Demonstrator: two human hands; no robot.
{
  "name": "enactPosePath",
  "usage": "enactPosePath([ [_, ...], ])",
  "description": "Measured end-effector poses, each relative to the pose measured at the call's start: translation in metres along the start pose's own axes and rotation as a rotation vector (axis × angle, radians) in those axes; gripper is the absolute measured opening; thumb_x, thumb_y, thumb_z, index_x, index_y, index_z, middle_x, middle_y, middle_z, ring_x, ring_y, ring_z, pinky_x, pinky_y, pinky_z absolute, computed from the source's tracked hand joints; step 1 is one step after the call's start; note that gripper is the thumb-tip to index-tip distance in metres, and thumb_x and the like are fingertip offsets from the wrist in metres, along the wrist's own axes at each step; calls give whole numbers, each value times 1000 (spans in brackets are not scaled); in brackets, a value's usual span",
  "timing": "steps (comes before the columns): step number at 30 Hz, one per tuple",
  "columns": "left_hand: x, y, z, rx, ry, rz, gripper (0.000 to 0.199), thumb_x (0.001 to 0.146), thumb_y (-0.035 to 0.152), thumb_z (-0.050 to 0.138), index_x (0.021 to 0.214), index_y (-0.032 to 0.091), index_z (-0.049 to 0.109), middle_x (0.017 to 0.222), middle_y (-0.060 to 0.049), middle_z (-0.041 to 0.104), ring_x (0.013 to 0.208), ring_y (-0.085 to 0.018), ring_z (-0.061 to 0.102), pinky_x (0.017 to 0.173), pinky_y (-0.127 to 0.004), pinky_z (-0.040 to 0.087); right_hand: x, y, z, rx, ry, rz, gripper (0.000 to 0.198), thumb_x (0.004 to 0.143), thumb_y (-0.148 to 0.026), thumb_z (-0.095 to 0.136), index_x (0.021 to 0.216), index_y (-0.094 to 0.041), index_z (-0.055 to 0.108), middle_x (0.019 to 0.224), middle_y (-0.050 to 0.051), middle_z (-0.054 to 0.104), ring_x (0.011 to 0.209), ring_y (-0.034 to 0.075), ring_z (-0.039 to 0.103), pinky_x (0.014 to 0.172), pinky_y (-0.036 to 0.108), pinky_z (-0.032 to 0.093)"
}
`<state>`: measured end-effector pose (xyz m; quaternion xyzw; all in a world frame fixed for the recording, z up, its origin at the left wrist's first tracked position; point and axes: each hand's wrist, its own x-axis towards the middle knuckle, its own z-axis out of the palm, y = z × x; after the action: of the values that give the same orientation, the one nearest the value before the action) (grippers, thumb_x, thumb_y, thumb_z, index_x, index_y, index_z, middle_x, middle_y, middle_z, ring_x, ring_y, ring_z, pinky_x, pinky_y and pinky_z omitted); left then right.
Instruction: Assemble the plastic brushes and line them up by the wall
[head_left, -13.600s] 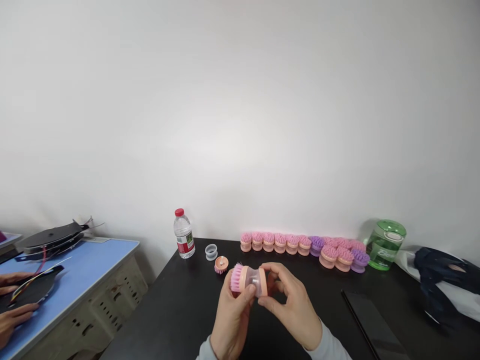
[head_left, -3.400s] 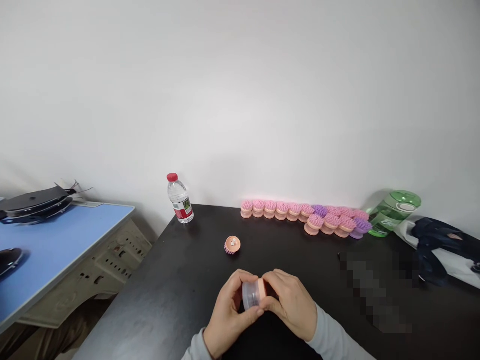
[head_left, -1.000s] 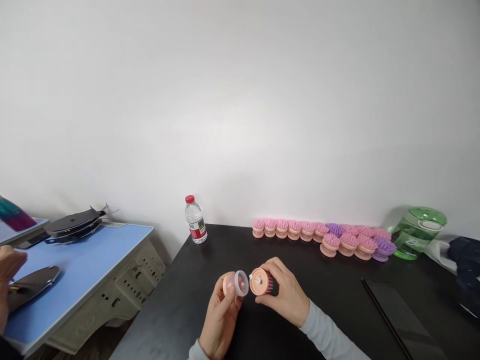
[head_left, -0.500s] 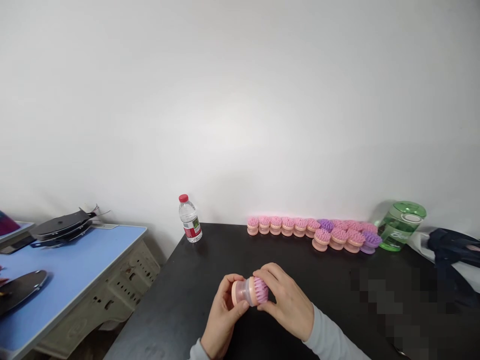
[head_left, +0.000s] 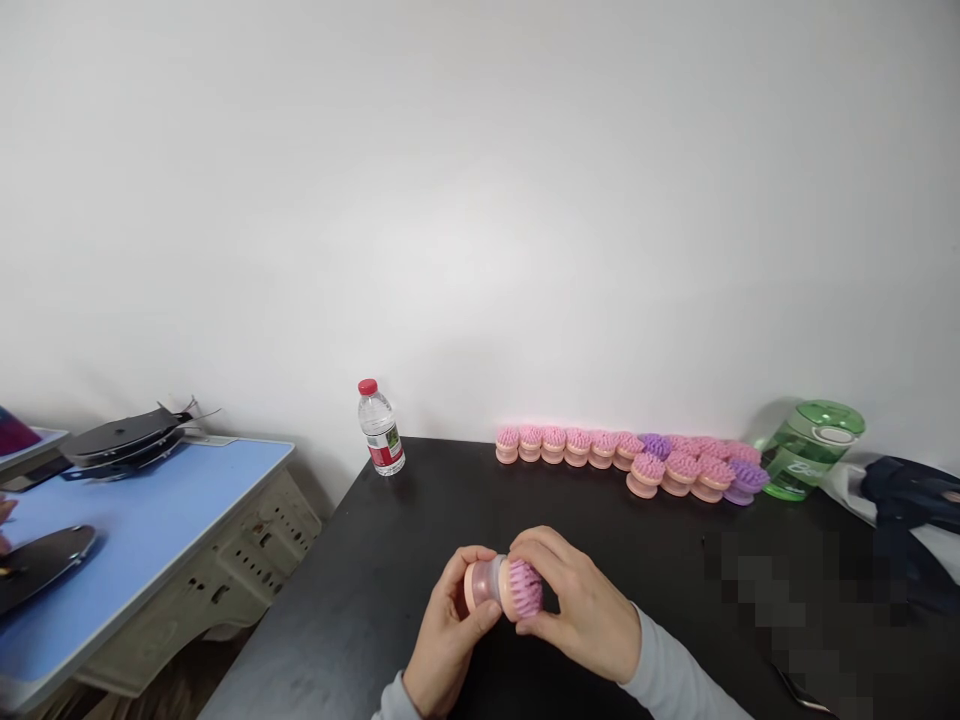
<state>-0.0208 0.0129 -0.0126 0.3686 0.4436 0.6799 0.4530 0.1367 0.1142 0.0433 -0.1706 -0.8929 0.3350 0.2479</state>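
Between my two hands, above the black table (head_left: 352, 600), is a round scrub brush with pink bristles (head_left: 526, 589). It lies on its side, its clear, pinkish body to the left and its bristles facing right. My left hand (head_left: 452, 622) is wrapped round the clear body, thumb in front. With fingertips and thumb, my right hand (head_left: 581, 605) grips the peach rim of the bristle head. Along the wall stand several like brushes (head_left: 577, 446), mostly pink. A purple brush (head_left: 745, 480) ends the front row on the right.
A water bottle with a red cap (head_left: 382, 430) stands at the table's back left corner. At the back right are a green translucent jar (head_left: 812, 452) and dark cloth (head_left: 907, 500). A blue desk (head_left: 150, 530) on the left bears black round plates (head_left: 124, 442); a person's hand shows there.
The brush head has turned and tilted slightly, so more of its bristle face shows. My right hand has shifted a little to the right. The view has moved slightly.
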Motion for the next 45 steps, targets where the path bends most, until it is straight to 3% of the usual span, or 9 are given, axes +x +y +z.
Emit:
enactPosePath([
  [5,0,1,1,4,-24,-1,42,71,37,81,106,21,65,94,-2,60,83,-17,51,74,-27,42,1,1,-1,42,-22,9,53,66,-2,79,111,-19,58,108,4,62,97,21,61,89,33,49],
  [10,0,1,1,-14,-14,1,41,71,38,82,105,21,65,92,-2,59,82,-16,50,73,-26,42,0,1,0,47,-8,4,48,63,-1,78,104,-20,60,111,5,58,98,21,60,89,33,49],
  [15,-2,1,3,-42,-42,-32,40,72,38,81,106,22,65,91,-2,59,82,-16,50,75,-27,41,0,1,1,66,-7,-5,45,64,-1,78,100,-20,61,101,2,60,90,19,60,83,31,49],
  [28,-5,6,13,-165,-43,-140,39,72,41,81,100,18,66,80,-1,60,72,-13,50,69,-26,42,0,2,-4,38,-35,-193,34,75,0,61,100,-22,57,103,3,62,95,20,57,85,32,49],
  [37,-5,-2,12,-224,-130,-203,43,78,52,73,95,14,64,70,-3,62,59,-10,52,53,-21,42,-3,-4,-9,-34,-65,-331,40,75,7,40,99,-20,57,107,8,59,95,20,54,83,33,51],
  [40,-6,-2,12,-221,-132,-208,39,78,49,74,95,15,64,69,-2,61,58,-10,51,55,-22,43,-3,-5,-10,-75,-87,-331,27,82,-1,47,99,-19,58,104,8,61,93,21,55,81,34,51],
  [42,-7,2,14,-188,-122,-181,36,77,44,77,97,17,64,72,0,60,61,-10,51,59,-22,43,-4,-4,-10,-113,-76,-273,12,86,-17,59,97,-19,58,98,8,63,88,23,57,77,35,51],
  [45,-7,12,19,-43,-83,-69,40,72,39,81,104,20,64,87,-2,61,73,-14,54,67,-24,44,-4,-3,-9,-116,3,-78,28,83,-44,67,90,-18,59,82,5,64,73,22,60,67,34,49],
])
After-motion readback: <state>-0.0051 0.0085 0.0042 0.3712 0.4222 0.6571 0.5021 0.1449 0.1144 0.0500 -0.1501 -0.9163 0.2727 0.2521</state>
